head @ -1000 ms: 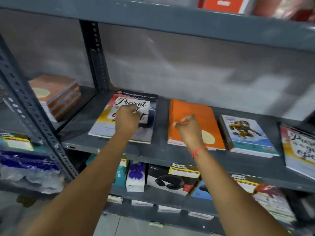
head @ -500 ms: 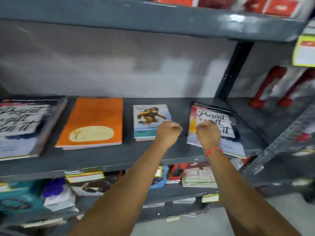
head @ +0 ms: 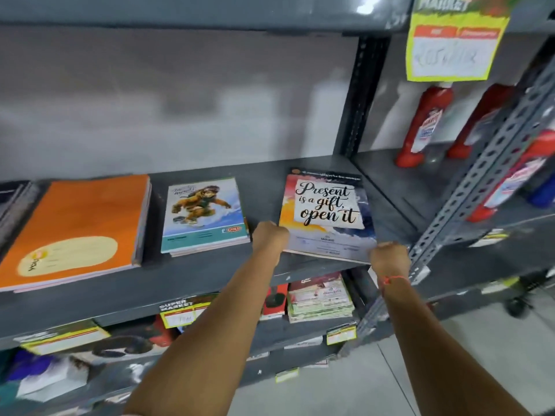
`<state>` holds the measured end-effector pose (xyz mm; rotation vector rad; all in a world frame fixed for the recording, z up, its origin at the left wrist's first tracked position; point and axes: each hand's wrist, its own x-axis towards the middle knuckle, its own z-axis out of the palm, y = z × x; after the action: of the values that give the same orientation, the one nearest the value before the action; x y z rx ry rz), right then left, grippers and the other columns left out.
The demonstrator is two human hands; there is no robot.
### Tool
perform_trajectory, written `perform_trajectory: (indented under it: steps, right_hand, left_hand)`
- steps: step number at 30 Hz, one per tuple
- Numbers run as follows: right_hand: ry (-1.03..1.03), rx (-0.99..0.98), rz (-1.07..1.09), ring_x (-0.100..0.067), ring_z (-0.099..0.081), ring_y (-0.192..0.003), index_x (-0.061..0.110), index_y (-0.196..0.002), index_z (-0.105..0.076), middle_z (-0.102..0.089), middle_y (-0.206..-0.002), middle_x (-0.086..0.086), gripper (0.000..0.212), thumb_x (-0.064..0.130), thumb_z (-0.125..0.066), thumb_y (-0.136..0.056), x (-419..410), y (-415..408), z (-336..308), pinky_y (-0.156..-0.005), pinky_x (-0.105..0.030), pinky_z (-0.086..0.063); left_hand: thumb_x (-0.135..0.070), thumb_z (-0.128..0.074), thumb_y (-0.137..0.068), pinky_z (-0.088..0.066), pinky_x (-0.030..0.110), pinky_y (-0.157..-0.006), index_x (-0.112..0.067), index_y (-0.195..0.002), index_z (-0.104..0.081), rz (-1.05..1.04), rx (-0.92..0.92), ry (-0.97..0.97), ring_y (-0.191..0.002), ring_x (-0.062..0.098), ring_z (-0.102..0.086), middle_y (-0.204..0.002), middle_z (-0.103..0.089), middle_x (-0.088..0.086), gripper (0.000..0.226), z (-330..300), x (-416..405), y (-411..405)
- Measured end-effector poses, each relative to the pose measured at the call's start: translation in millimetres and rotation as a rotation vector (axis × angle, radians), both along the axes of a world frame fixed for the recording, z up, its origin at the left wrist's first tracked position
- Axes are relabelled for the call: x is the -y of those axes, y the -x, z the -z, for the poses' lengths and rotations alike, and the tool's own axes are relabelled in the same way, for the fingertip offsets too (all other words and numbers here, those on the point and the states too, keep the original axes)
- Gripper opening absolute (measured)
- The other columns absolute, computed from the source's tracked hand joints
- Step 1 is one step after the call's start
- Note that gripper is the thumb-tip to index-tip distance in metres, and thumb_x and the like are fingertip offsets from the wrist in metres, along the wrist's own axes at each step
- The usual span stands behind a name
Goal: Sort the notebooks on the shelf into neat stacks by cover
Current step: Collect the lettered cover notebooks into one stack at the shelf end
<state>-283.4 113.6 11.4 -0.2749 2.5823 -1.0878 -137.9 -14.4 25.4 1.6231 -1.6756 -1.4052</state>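
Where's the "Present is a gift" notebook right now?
Head view, right end of the middle shelf: the "Present is a gift" notebook sits between left hand and right hand, right of the skater notebook.

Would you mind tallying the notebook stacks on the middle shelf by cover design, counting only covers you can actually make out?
Orange cover with cream oval: 1, the orange stack
Cartoon skater cover: 1, the skater stack
"Present is a gift, open it" cover: 1, the quote stack, with the left hand and right hand at its front corners
Total: 3
A dark stack at the far left is cut off, so not counted.
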Motion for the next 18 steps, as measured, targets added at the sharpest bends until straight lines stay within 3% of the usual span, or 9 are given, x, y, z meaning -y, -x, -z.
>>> perform_trajectory:
  steps: [2,4,5,8,10,13,15,16,18]
  right_hand:
    - [0.076,0.17,-0.014,-0.037,-0.061,-0.101,-0.007,-0.103,-0.063,-0.064,-0.104,-0.026,0.026,0.005,-0.048,-0.086,-9,6,5,-0.072,-0.027,-0.051]
    - [0.185,0.344,0.014,-0.03,-0.058,-0.074,-0.006,-0.094,-0.062,-0.059,-0.082,-0.02,0.019,0.007,-0.05,-0.089,-14,10,12,-0.045,-0.02,-0.047]
    - [0.254,0.412,0.096,-0.025,-0.051,-0.063,-0.007,-0.087,-0.061,-0.052,-0.073,-0.016,0.015,0.005,-0.052,-0.089,-16,10,11,-0.04,-0.019,-0.044]
    - [0.456,0.545,0.191,-0.019,-0.049,-0.061,0.002,-0.067,-0.05,-0.05,-0.073,-0.011,0.019,-0.007,-0.054,-0.084,-15,13,4,-0.053,-0.024,-0.043]
    - [0.538,0.632,0.193,-0.018,-0.05,-0.063,0.004,-0.066,-0.047,-0.051,-0.072,-0.011,0.023,-0.009,-0.05,-0.085,-17,9,-4,-0.056,-0.024,-0.045]
    - [0.519,0.644,0.204,-0.017,-0.051,-0.063,0.003,-0.066,-0.047,-0.052,-0.071,-0.011,0.023,-0.009,-0.052,-0.084,-19,5,-8,-0.049,-0.02,-0.053]
    - [0.485,0.582,0.232,-0.016,-0.051,-0.062,0.003,-0.065,-0.047,-0.054,-0.076,-0.013,0.022,-0.008,-0.055,-0.084,-18,4,-13,-0.057,-0.02,-0.054]
    - [0.481,0.562,0.228,-0.016,-0.051,-0.061,0.003,-0.065,-0.048,-0.054,-0.08,-0.014,0.022,-0.007,-0.056,-0.083,-16,2,-17,-0.057,-0.021,-0.054]
    - [0.501,0.542,0.186,-0.015,-0.05,-0.058,0.002,-0.064,-0.049,-0.053,-0.076,-0.012,0.022,-0.006,-0.058,-0.082,-12,-5,-26,-0.041,-0.017,-0.05]
  left_hand:
    - [0.0,-0.052,-0.081,-0.035,0.027,-0.056,0.004,-0.075,-0.06,-0.03,-0.023,-0.056,-0.075,0.03,-0.058,-0.107,-0.063,0.033,0.011,3,5,2]
    - [0.001,-0.052,-0.082,-0.035,0.024,-0.053,0.003,-0.087,-0.062,-0.041,-0.039,-0.119,-0.058,0.021,-0.045,-0.086,-0.06,0.023,0.011,5,8,2]
    - [0.001,-0.051,-0.083,-0.035,0.024,-0.056,0.001,-0.086,-0.06,-0.044,-0.049,-0.137,-0.054,0.018,-0.04,-0.076,-0.054,0.016,0.01,5,9,1]
    - [0.003,-0.049,-0.083,-0.032,0.024,-0.056,-0.005,-0.081,-0.06,-0.07,-0.113,-0.176,-0.05,0.016,-0.032,-0.067,-0.045,0.006,0.014,4,7,-1]
    - [0.004,-0.05,-0.084,-0.034,0.024,-0.055,-0.002,-0.095,-0.064,-0.067,-0.177,-0.191,-0.051,0.015,-0.034,-0.064,-0.045,0.003,0.019,-1,4,-3]
    - [0.004,-0.051,-0.086,-0.034,0.023,-0.052,0.001,-0.114,-0.059,-0.071,-0.264,-0.24,-0.053,0.011,-0.037,-0.062,-0.044,0.0,0.03,-10,1,-8]
    - [0.006,-0.052,-0.085,-0.031,0.022,-0.051,0.001,-0.114,-0.059,-0.084,-0.303,-0.244,-0.054,0.012,-0.037,-0.063,-0.047,0.002,0.031,-18,-2,-13]
    - [0.007,-0.052,-0.084,-0.03,0.022,-0.051,0.001,-0.114,-0.059,-0.081,-0.317,-0.228,-0.055,0.013,-0.039,-0.066,-0.05,0.004,0.031,-23,-3,-18]
    - [0.008,-0.052,-0.083,-0.034,0.022,-0.052,0.003,-0.114,-0.059,-0.081,-0.34,-0.178,-0.065,0.018,-0.045,-0.084,-0.059,0.011,0.032,-35,-3,-31]
